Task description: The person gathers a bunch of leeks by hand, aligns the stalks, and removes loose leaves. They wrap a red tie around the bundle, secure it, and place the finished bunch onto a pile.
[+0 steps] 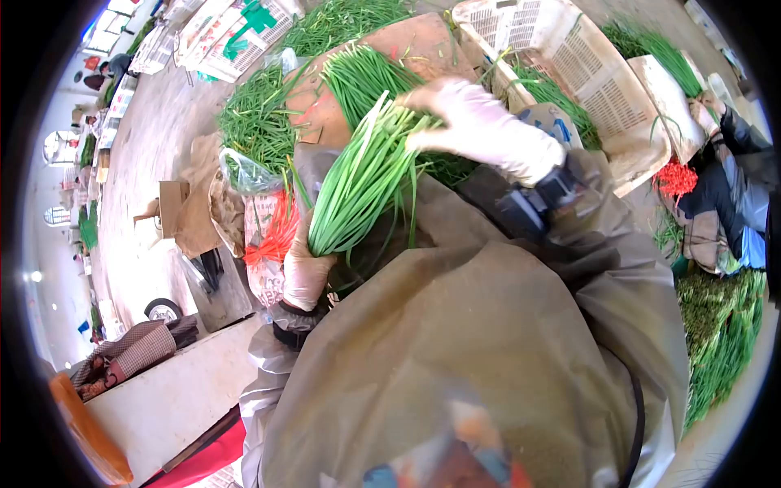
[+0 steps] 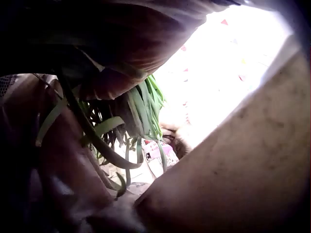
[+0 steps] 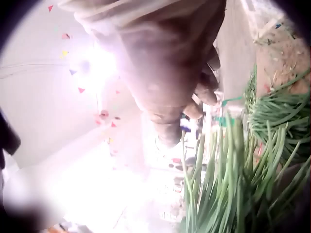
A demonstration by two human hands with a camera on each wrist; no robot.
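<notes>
A bundle of long green stalks (image 1: 366, 183) lies slanted in front of the body, pale ends up and to the right. My gloved left hand (image 1: 306, 272) grips its lower leafy part; in the left wrist view the left hand (image 2: 126, 63) is dark, with leaves (image 2: 146, 107) beside the fingers. My right hand (image 1: 472, 126) is raised beside the pale ends, fingers apart, slightly blurred. In the right wrist view the right hand (image 3: 165, 82) hangs above the stalk ends (image 3: 233, 160), its fingers partly bent and holding nothing.
Another green bundle (image 1: 366, 81) lies on a brown board (image 1: 431, 41), with loose greens (image 1: 260, 122) to its left. Red ties (image 1: 277, 232) hang near my left hand. A white crate (image 1: 602, 73) stands at the upper right. Another person's hands (image 1: 706, 114) work at the far right.
</notes>
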